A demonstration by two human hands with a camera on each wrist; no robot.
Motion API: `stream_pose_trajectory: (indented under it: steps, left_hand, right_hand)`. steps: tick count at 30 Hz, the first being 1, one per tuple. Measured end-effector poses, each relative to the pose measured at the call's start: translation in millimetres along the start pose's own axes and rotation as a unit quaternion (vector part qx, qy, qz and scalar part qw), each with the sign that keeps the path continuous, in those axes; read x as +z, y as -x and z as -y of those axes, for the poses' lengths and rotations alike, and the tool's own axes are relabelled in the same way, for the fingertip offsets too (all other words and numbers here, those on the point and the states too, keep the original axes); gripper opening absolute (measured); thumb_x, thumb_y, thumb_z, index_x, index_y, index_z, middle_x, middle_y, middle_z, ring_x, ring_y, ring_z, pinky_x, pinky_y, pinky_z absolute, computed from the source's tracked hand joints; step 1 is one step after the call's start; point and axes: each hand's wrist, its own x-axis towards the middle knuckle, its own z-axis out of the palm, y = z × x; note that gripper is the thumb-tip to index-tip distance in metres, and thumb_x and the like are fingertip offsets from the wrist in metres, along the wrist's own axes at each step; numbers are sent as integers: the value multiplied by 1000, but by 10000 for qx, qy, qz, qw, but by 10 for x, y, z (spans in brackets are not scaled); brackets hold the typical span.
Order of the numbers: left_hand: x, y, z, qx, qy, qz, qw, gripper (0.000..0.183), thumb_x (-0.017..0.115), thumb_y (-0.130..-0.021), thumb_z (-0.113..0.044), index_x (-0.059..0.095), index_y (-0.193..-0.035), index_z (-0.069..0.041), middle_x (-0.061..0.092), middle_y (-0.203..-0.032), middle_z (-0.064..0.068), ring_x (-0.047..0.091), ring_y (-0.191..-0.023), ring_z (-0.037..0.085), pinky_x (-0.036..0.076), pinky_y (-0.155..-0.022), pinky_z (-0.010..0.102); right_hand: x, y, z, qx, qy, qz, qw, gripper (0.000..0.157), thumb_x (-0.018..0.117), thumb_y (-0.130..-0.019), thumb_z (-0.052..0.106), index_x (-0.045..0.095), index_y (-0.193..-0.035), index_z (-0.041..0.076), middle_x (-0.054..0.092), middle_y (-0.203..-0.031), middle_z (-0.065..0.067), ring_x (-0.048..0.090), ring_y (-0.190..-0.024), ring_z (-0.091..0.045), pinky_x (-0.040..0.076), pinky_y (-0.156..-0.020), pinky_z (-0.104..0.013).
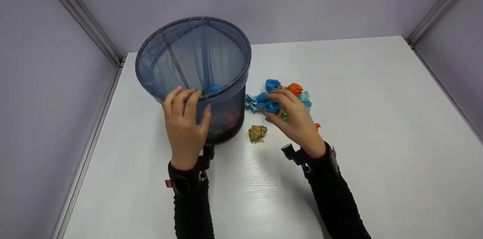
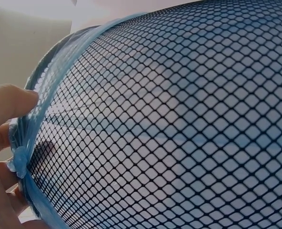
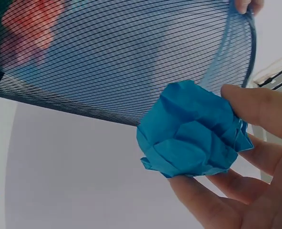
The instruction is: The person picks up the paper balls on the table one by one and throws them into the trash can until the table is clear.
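Blue paper ball (image 3: 191,131) is in the right hand (image 1: 296,118), pinched between thumb and fingers — outside the mesh bin (image 1: 230,112), near its wall; can't tell if touching. Left hand (image 1: 184,126) grips the bin's near rim, thumb outside. Blue liner (image 2: 19,162) folds over the rim; red paper (image 3: 33,28) shows inside. Paper heap (image 1: 272,85) right of bin — brown ball (image 1: 257,132) nearer, on the white table (image 1: 377,118).

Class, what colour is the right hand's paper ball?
Blue paper ball, clearest in the right wrist view.
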Motion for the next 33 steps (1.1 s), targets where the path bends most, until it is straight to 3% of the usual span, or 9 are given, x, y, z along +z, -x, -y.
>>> stream_pose_trajectory:
  steps: [9,12,15,19,21,26,33]
  left_hand:
    - [18,-5,-16,59,-61,48,10000,27,63,-77,-12,57,-100,0,53,-99,16,41,-107,34,31,-95,43]
    - [13,-4,-13,76,-67,46,9999,27,63,-77,-11,57,-101,0,53,-99,16,41,-108,34,31,-95,43]
    - [-2,-6,-11,88,-90,35,9999,27,64,-77,-11,57,-101,0,53,-99,16,42,-108,34,31,-96,43]
    - [-14,-4,-12,61,-128,55,9999,28,65,-77,-11,57,-101,0,53,-100,16,42,-108,34,31,-96,42]
    - [-13,-4,-12,41,-140,79,9999,29,65,-77,-11,57,-102,0,53,-100,16,42,-108,34,30,-96,43]
    - [-20,-15,-4,22,-137,115,9998,30,67,-75,-11,58,-101,1,53,-100,16,42,-108,34,30,-96,43]
    - [-19,-13,-10,32,-147,137,9998,30,68,-75,-10,57,-100,1,53,-99,16,42,-109,34,30,-96,43]
  right_hand:
    - [-193,-2,358,-868,-302,-1028,9904,40,68,-73,-3,56,-111,-1,50,-116,-16,49,-106,-24,41,-86,-27]
    - [-249,-98,512,-1254,-494,-1403,9809,41,68,-70,-7,56,-109,-1,51,-113,-16,52,-99,-25,44,-79,-22]
    - [-255,-250,621,-1683,-736,-1741,9674,34,67,-74,0,56,-107,-1,52,-111,-17,53,-95,-25,46,-75,-21]
    - [-186,-467,703,-2229,-1091,-1991,9480,29,63,-81,12,56,-105,-1,52,-109,-19,53,-97,-28,48,-76,-27]
    - [-136,-562,733,-2364,-1240,-1962,9435,30,64,-80,9,55,-107,-1,51,-110,-20,53,-97,-28,49,-76,-30]
    - [3,-779,774,-2386,-1353,-1629,9478,38,65,-75,-2,51,-111,-3,46,-112,-22,52,-99,-28,48,-79,-32]
    - [224,-957,720,-2244,-1019,-1356,9596,37,64,-79,7,50,-111,-5,45,-114,-23,51,-98,-25,48,-73,-29]
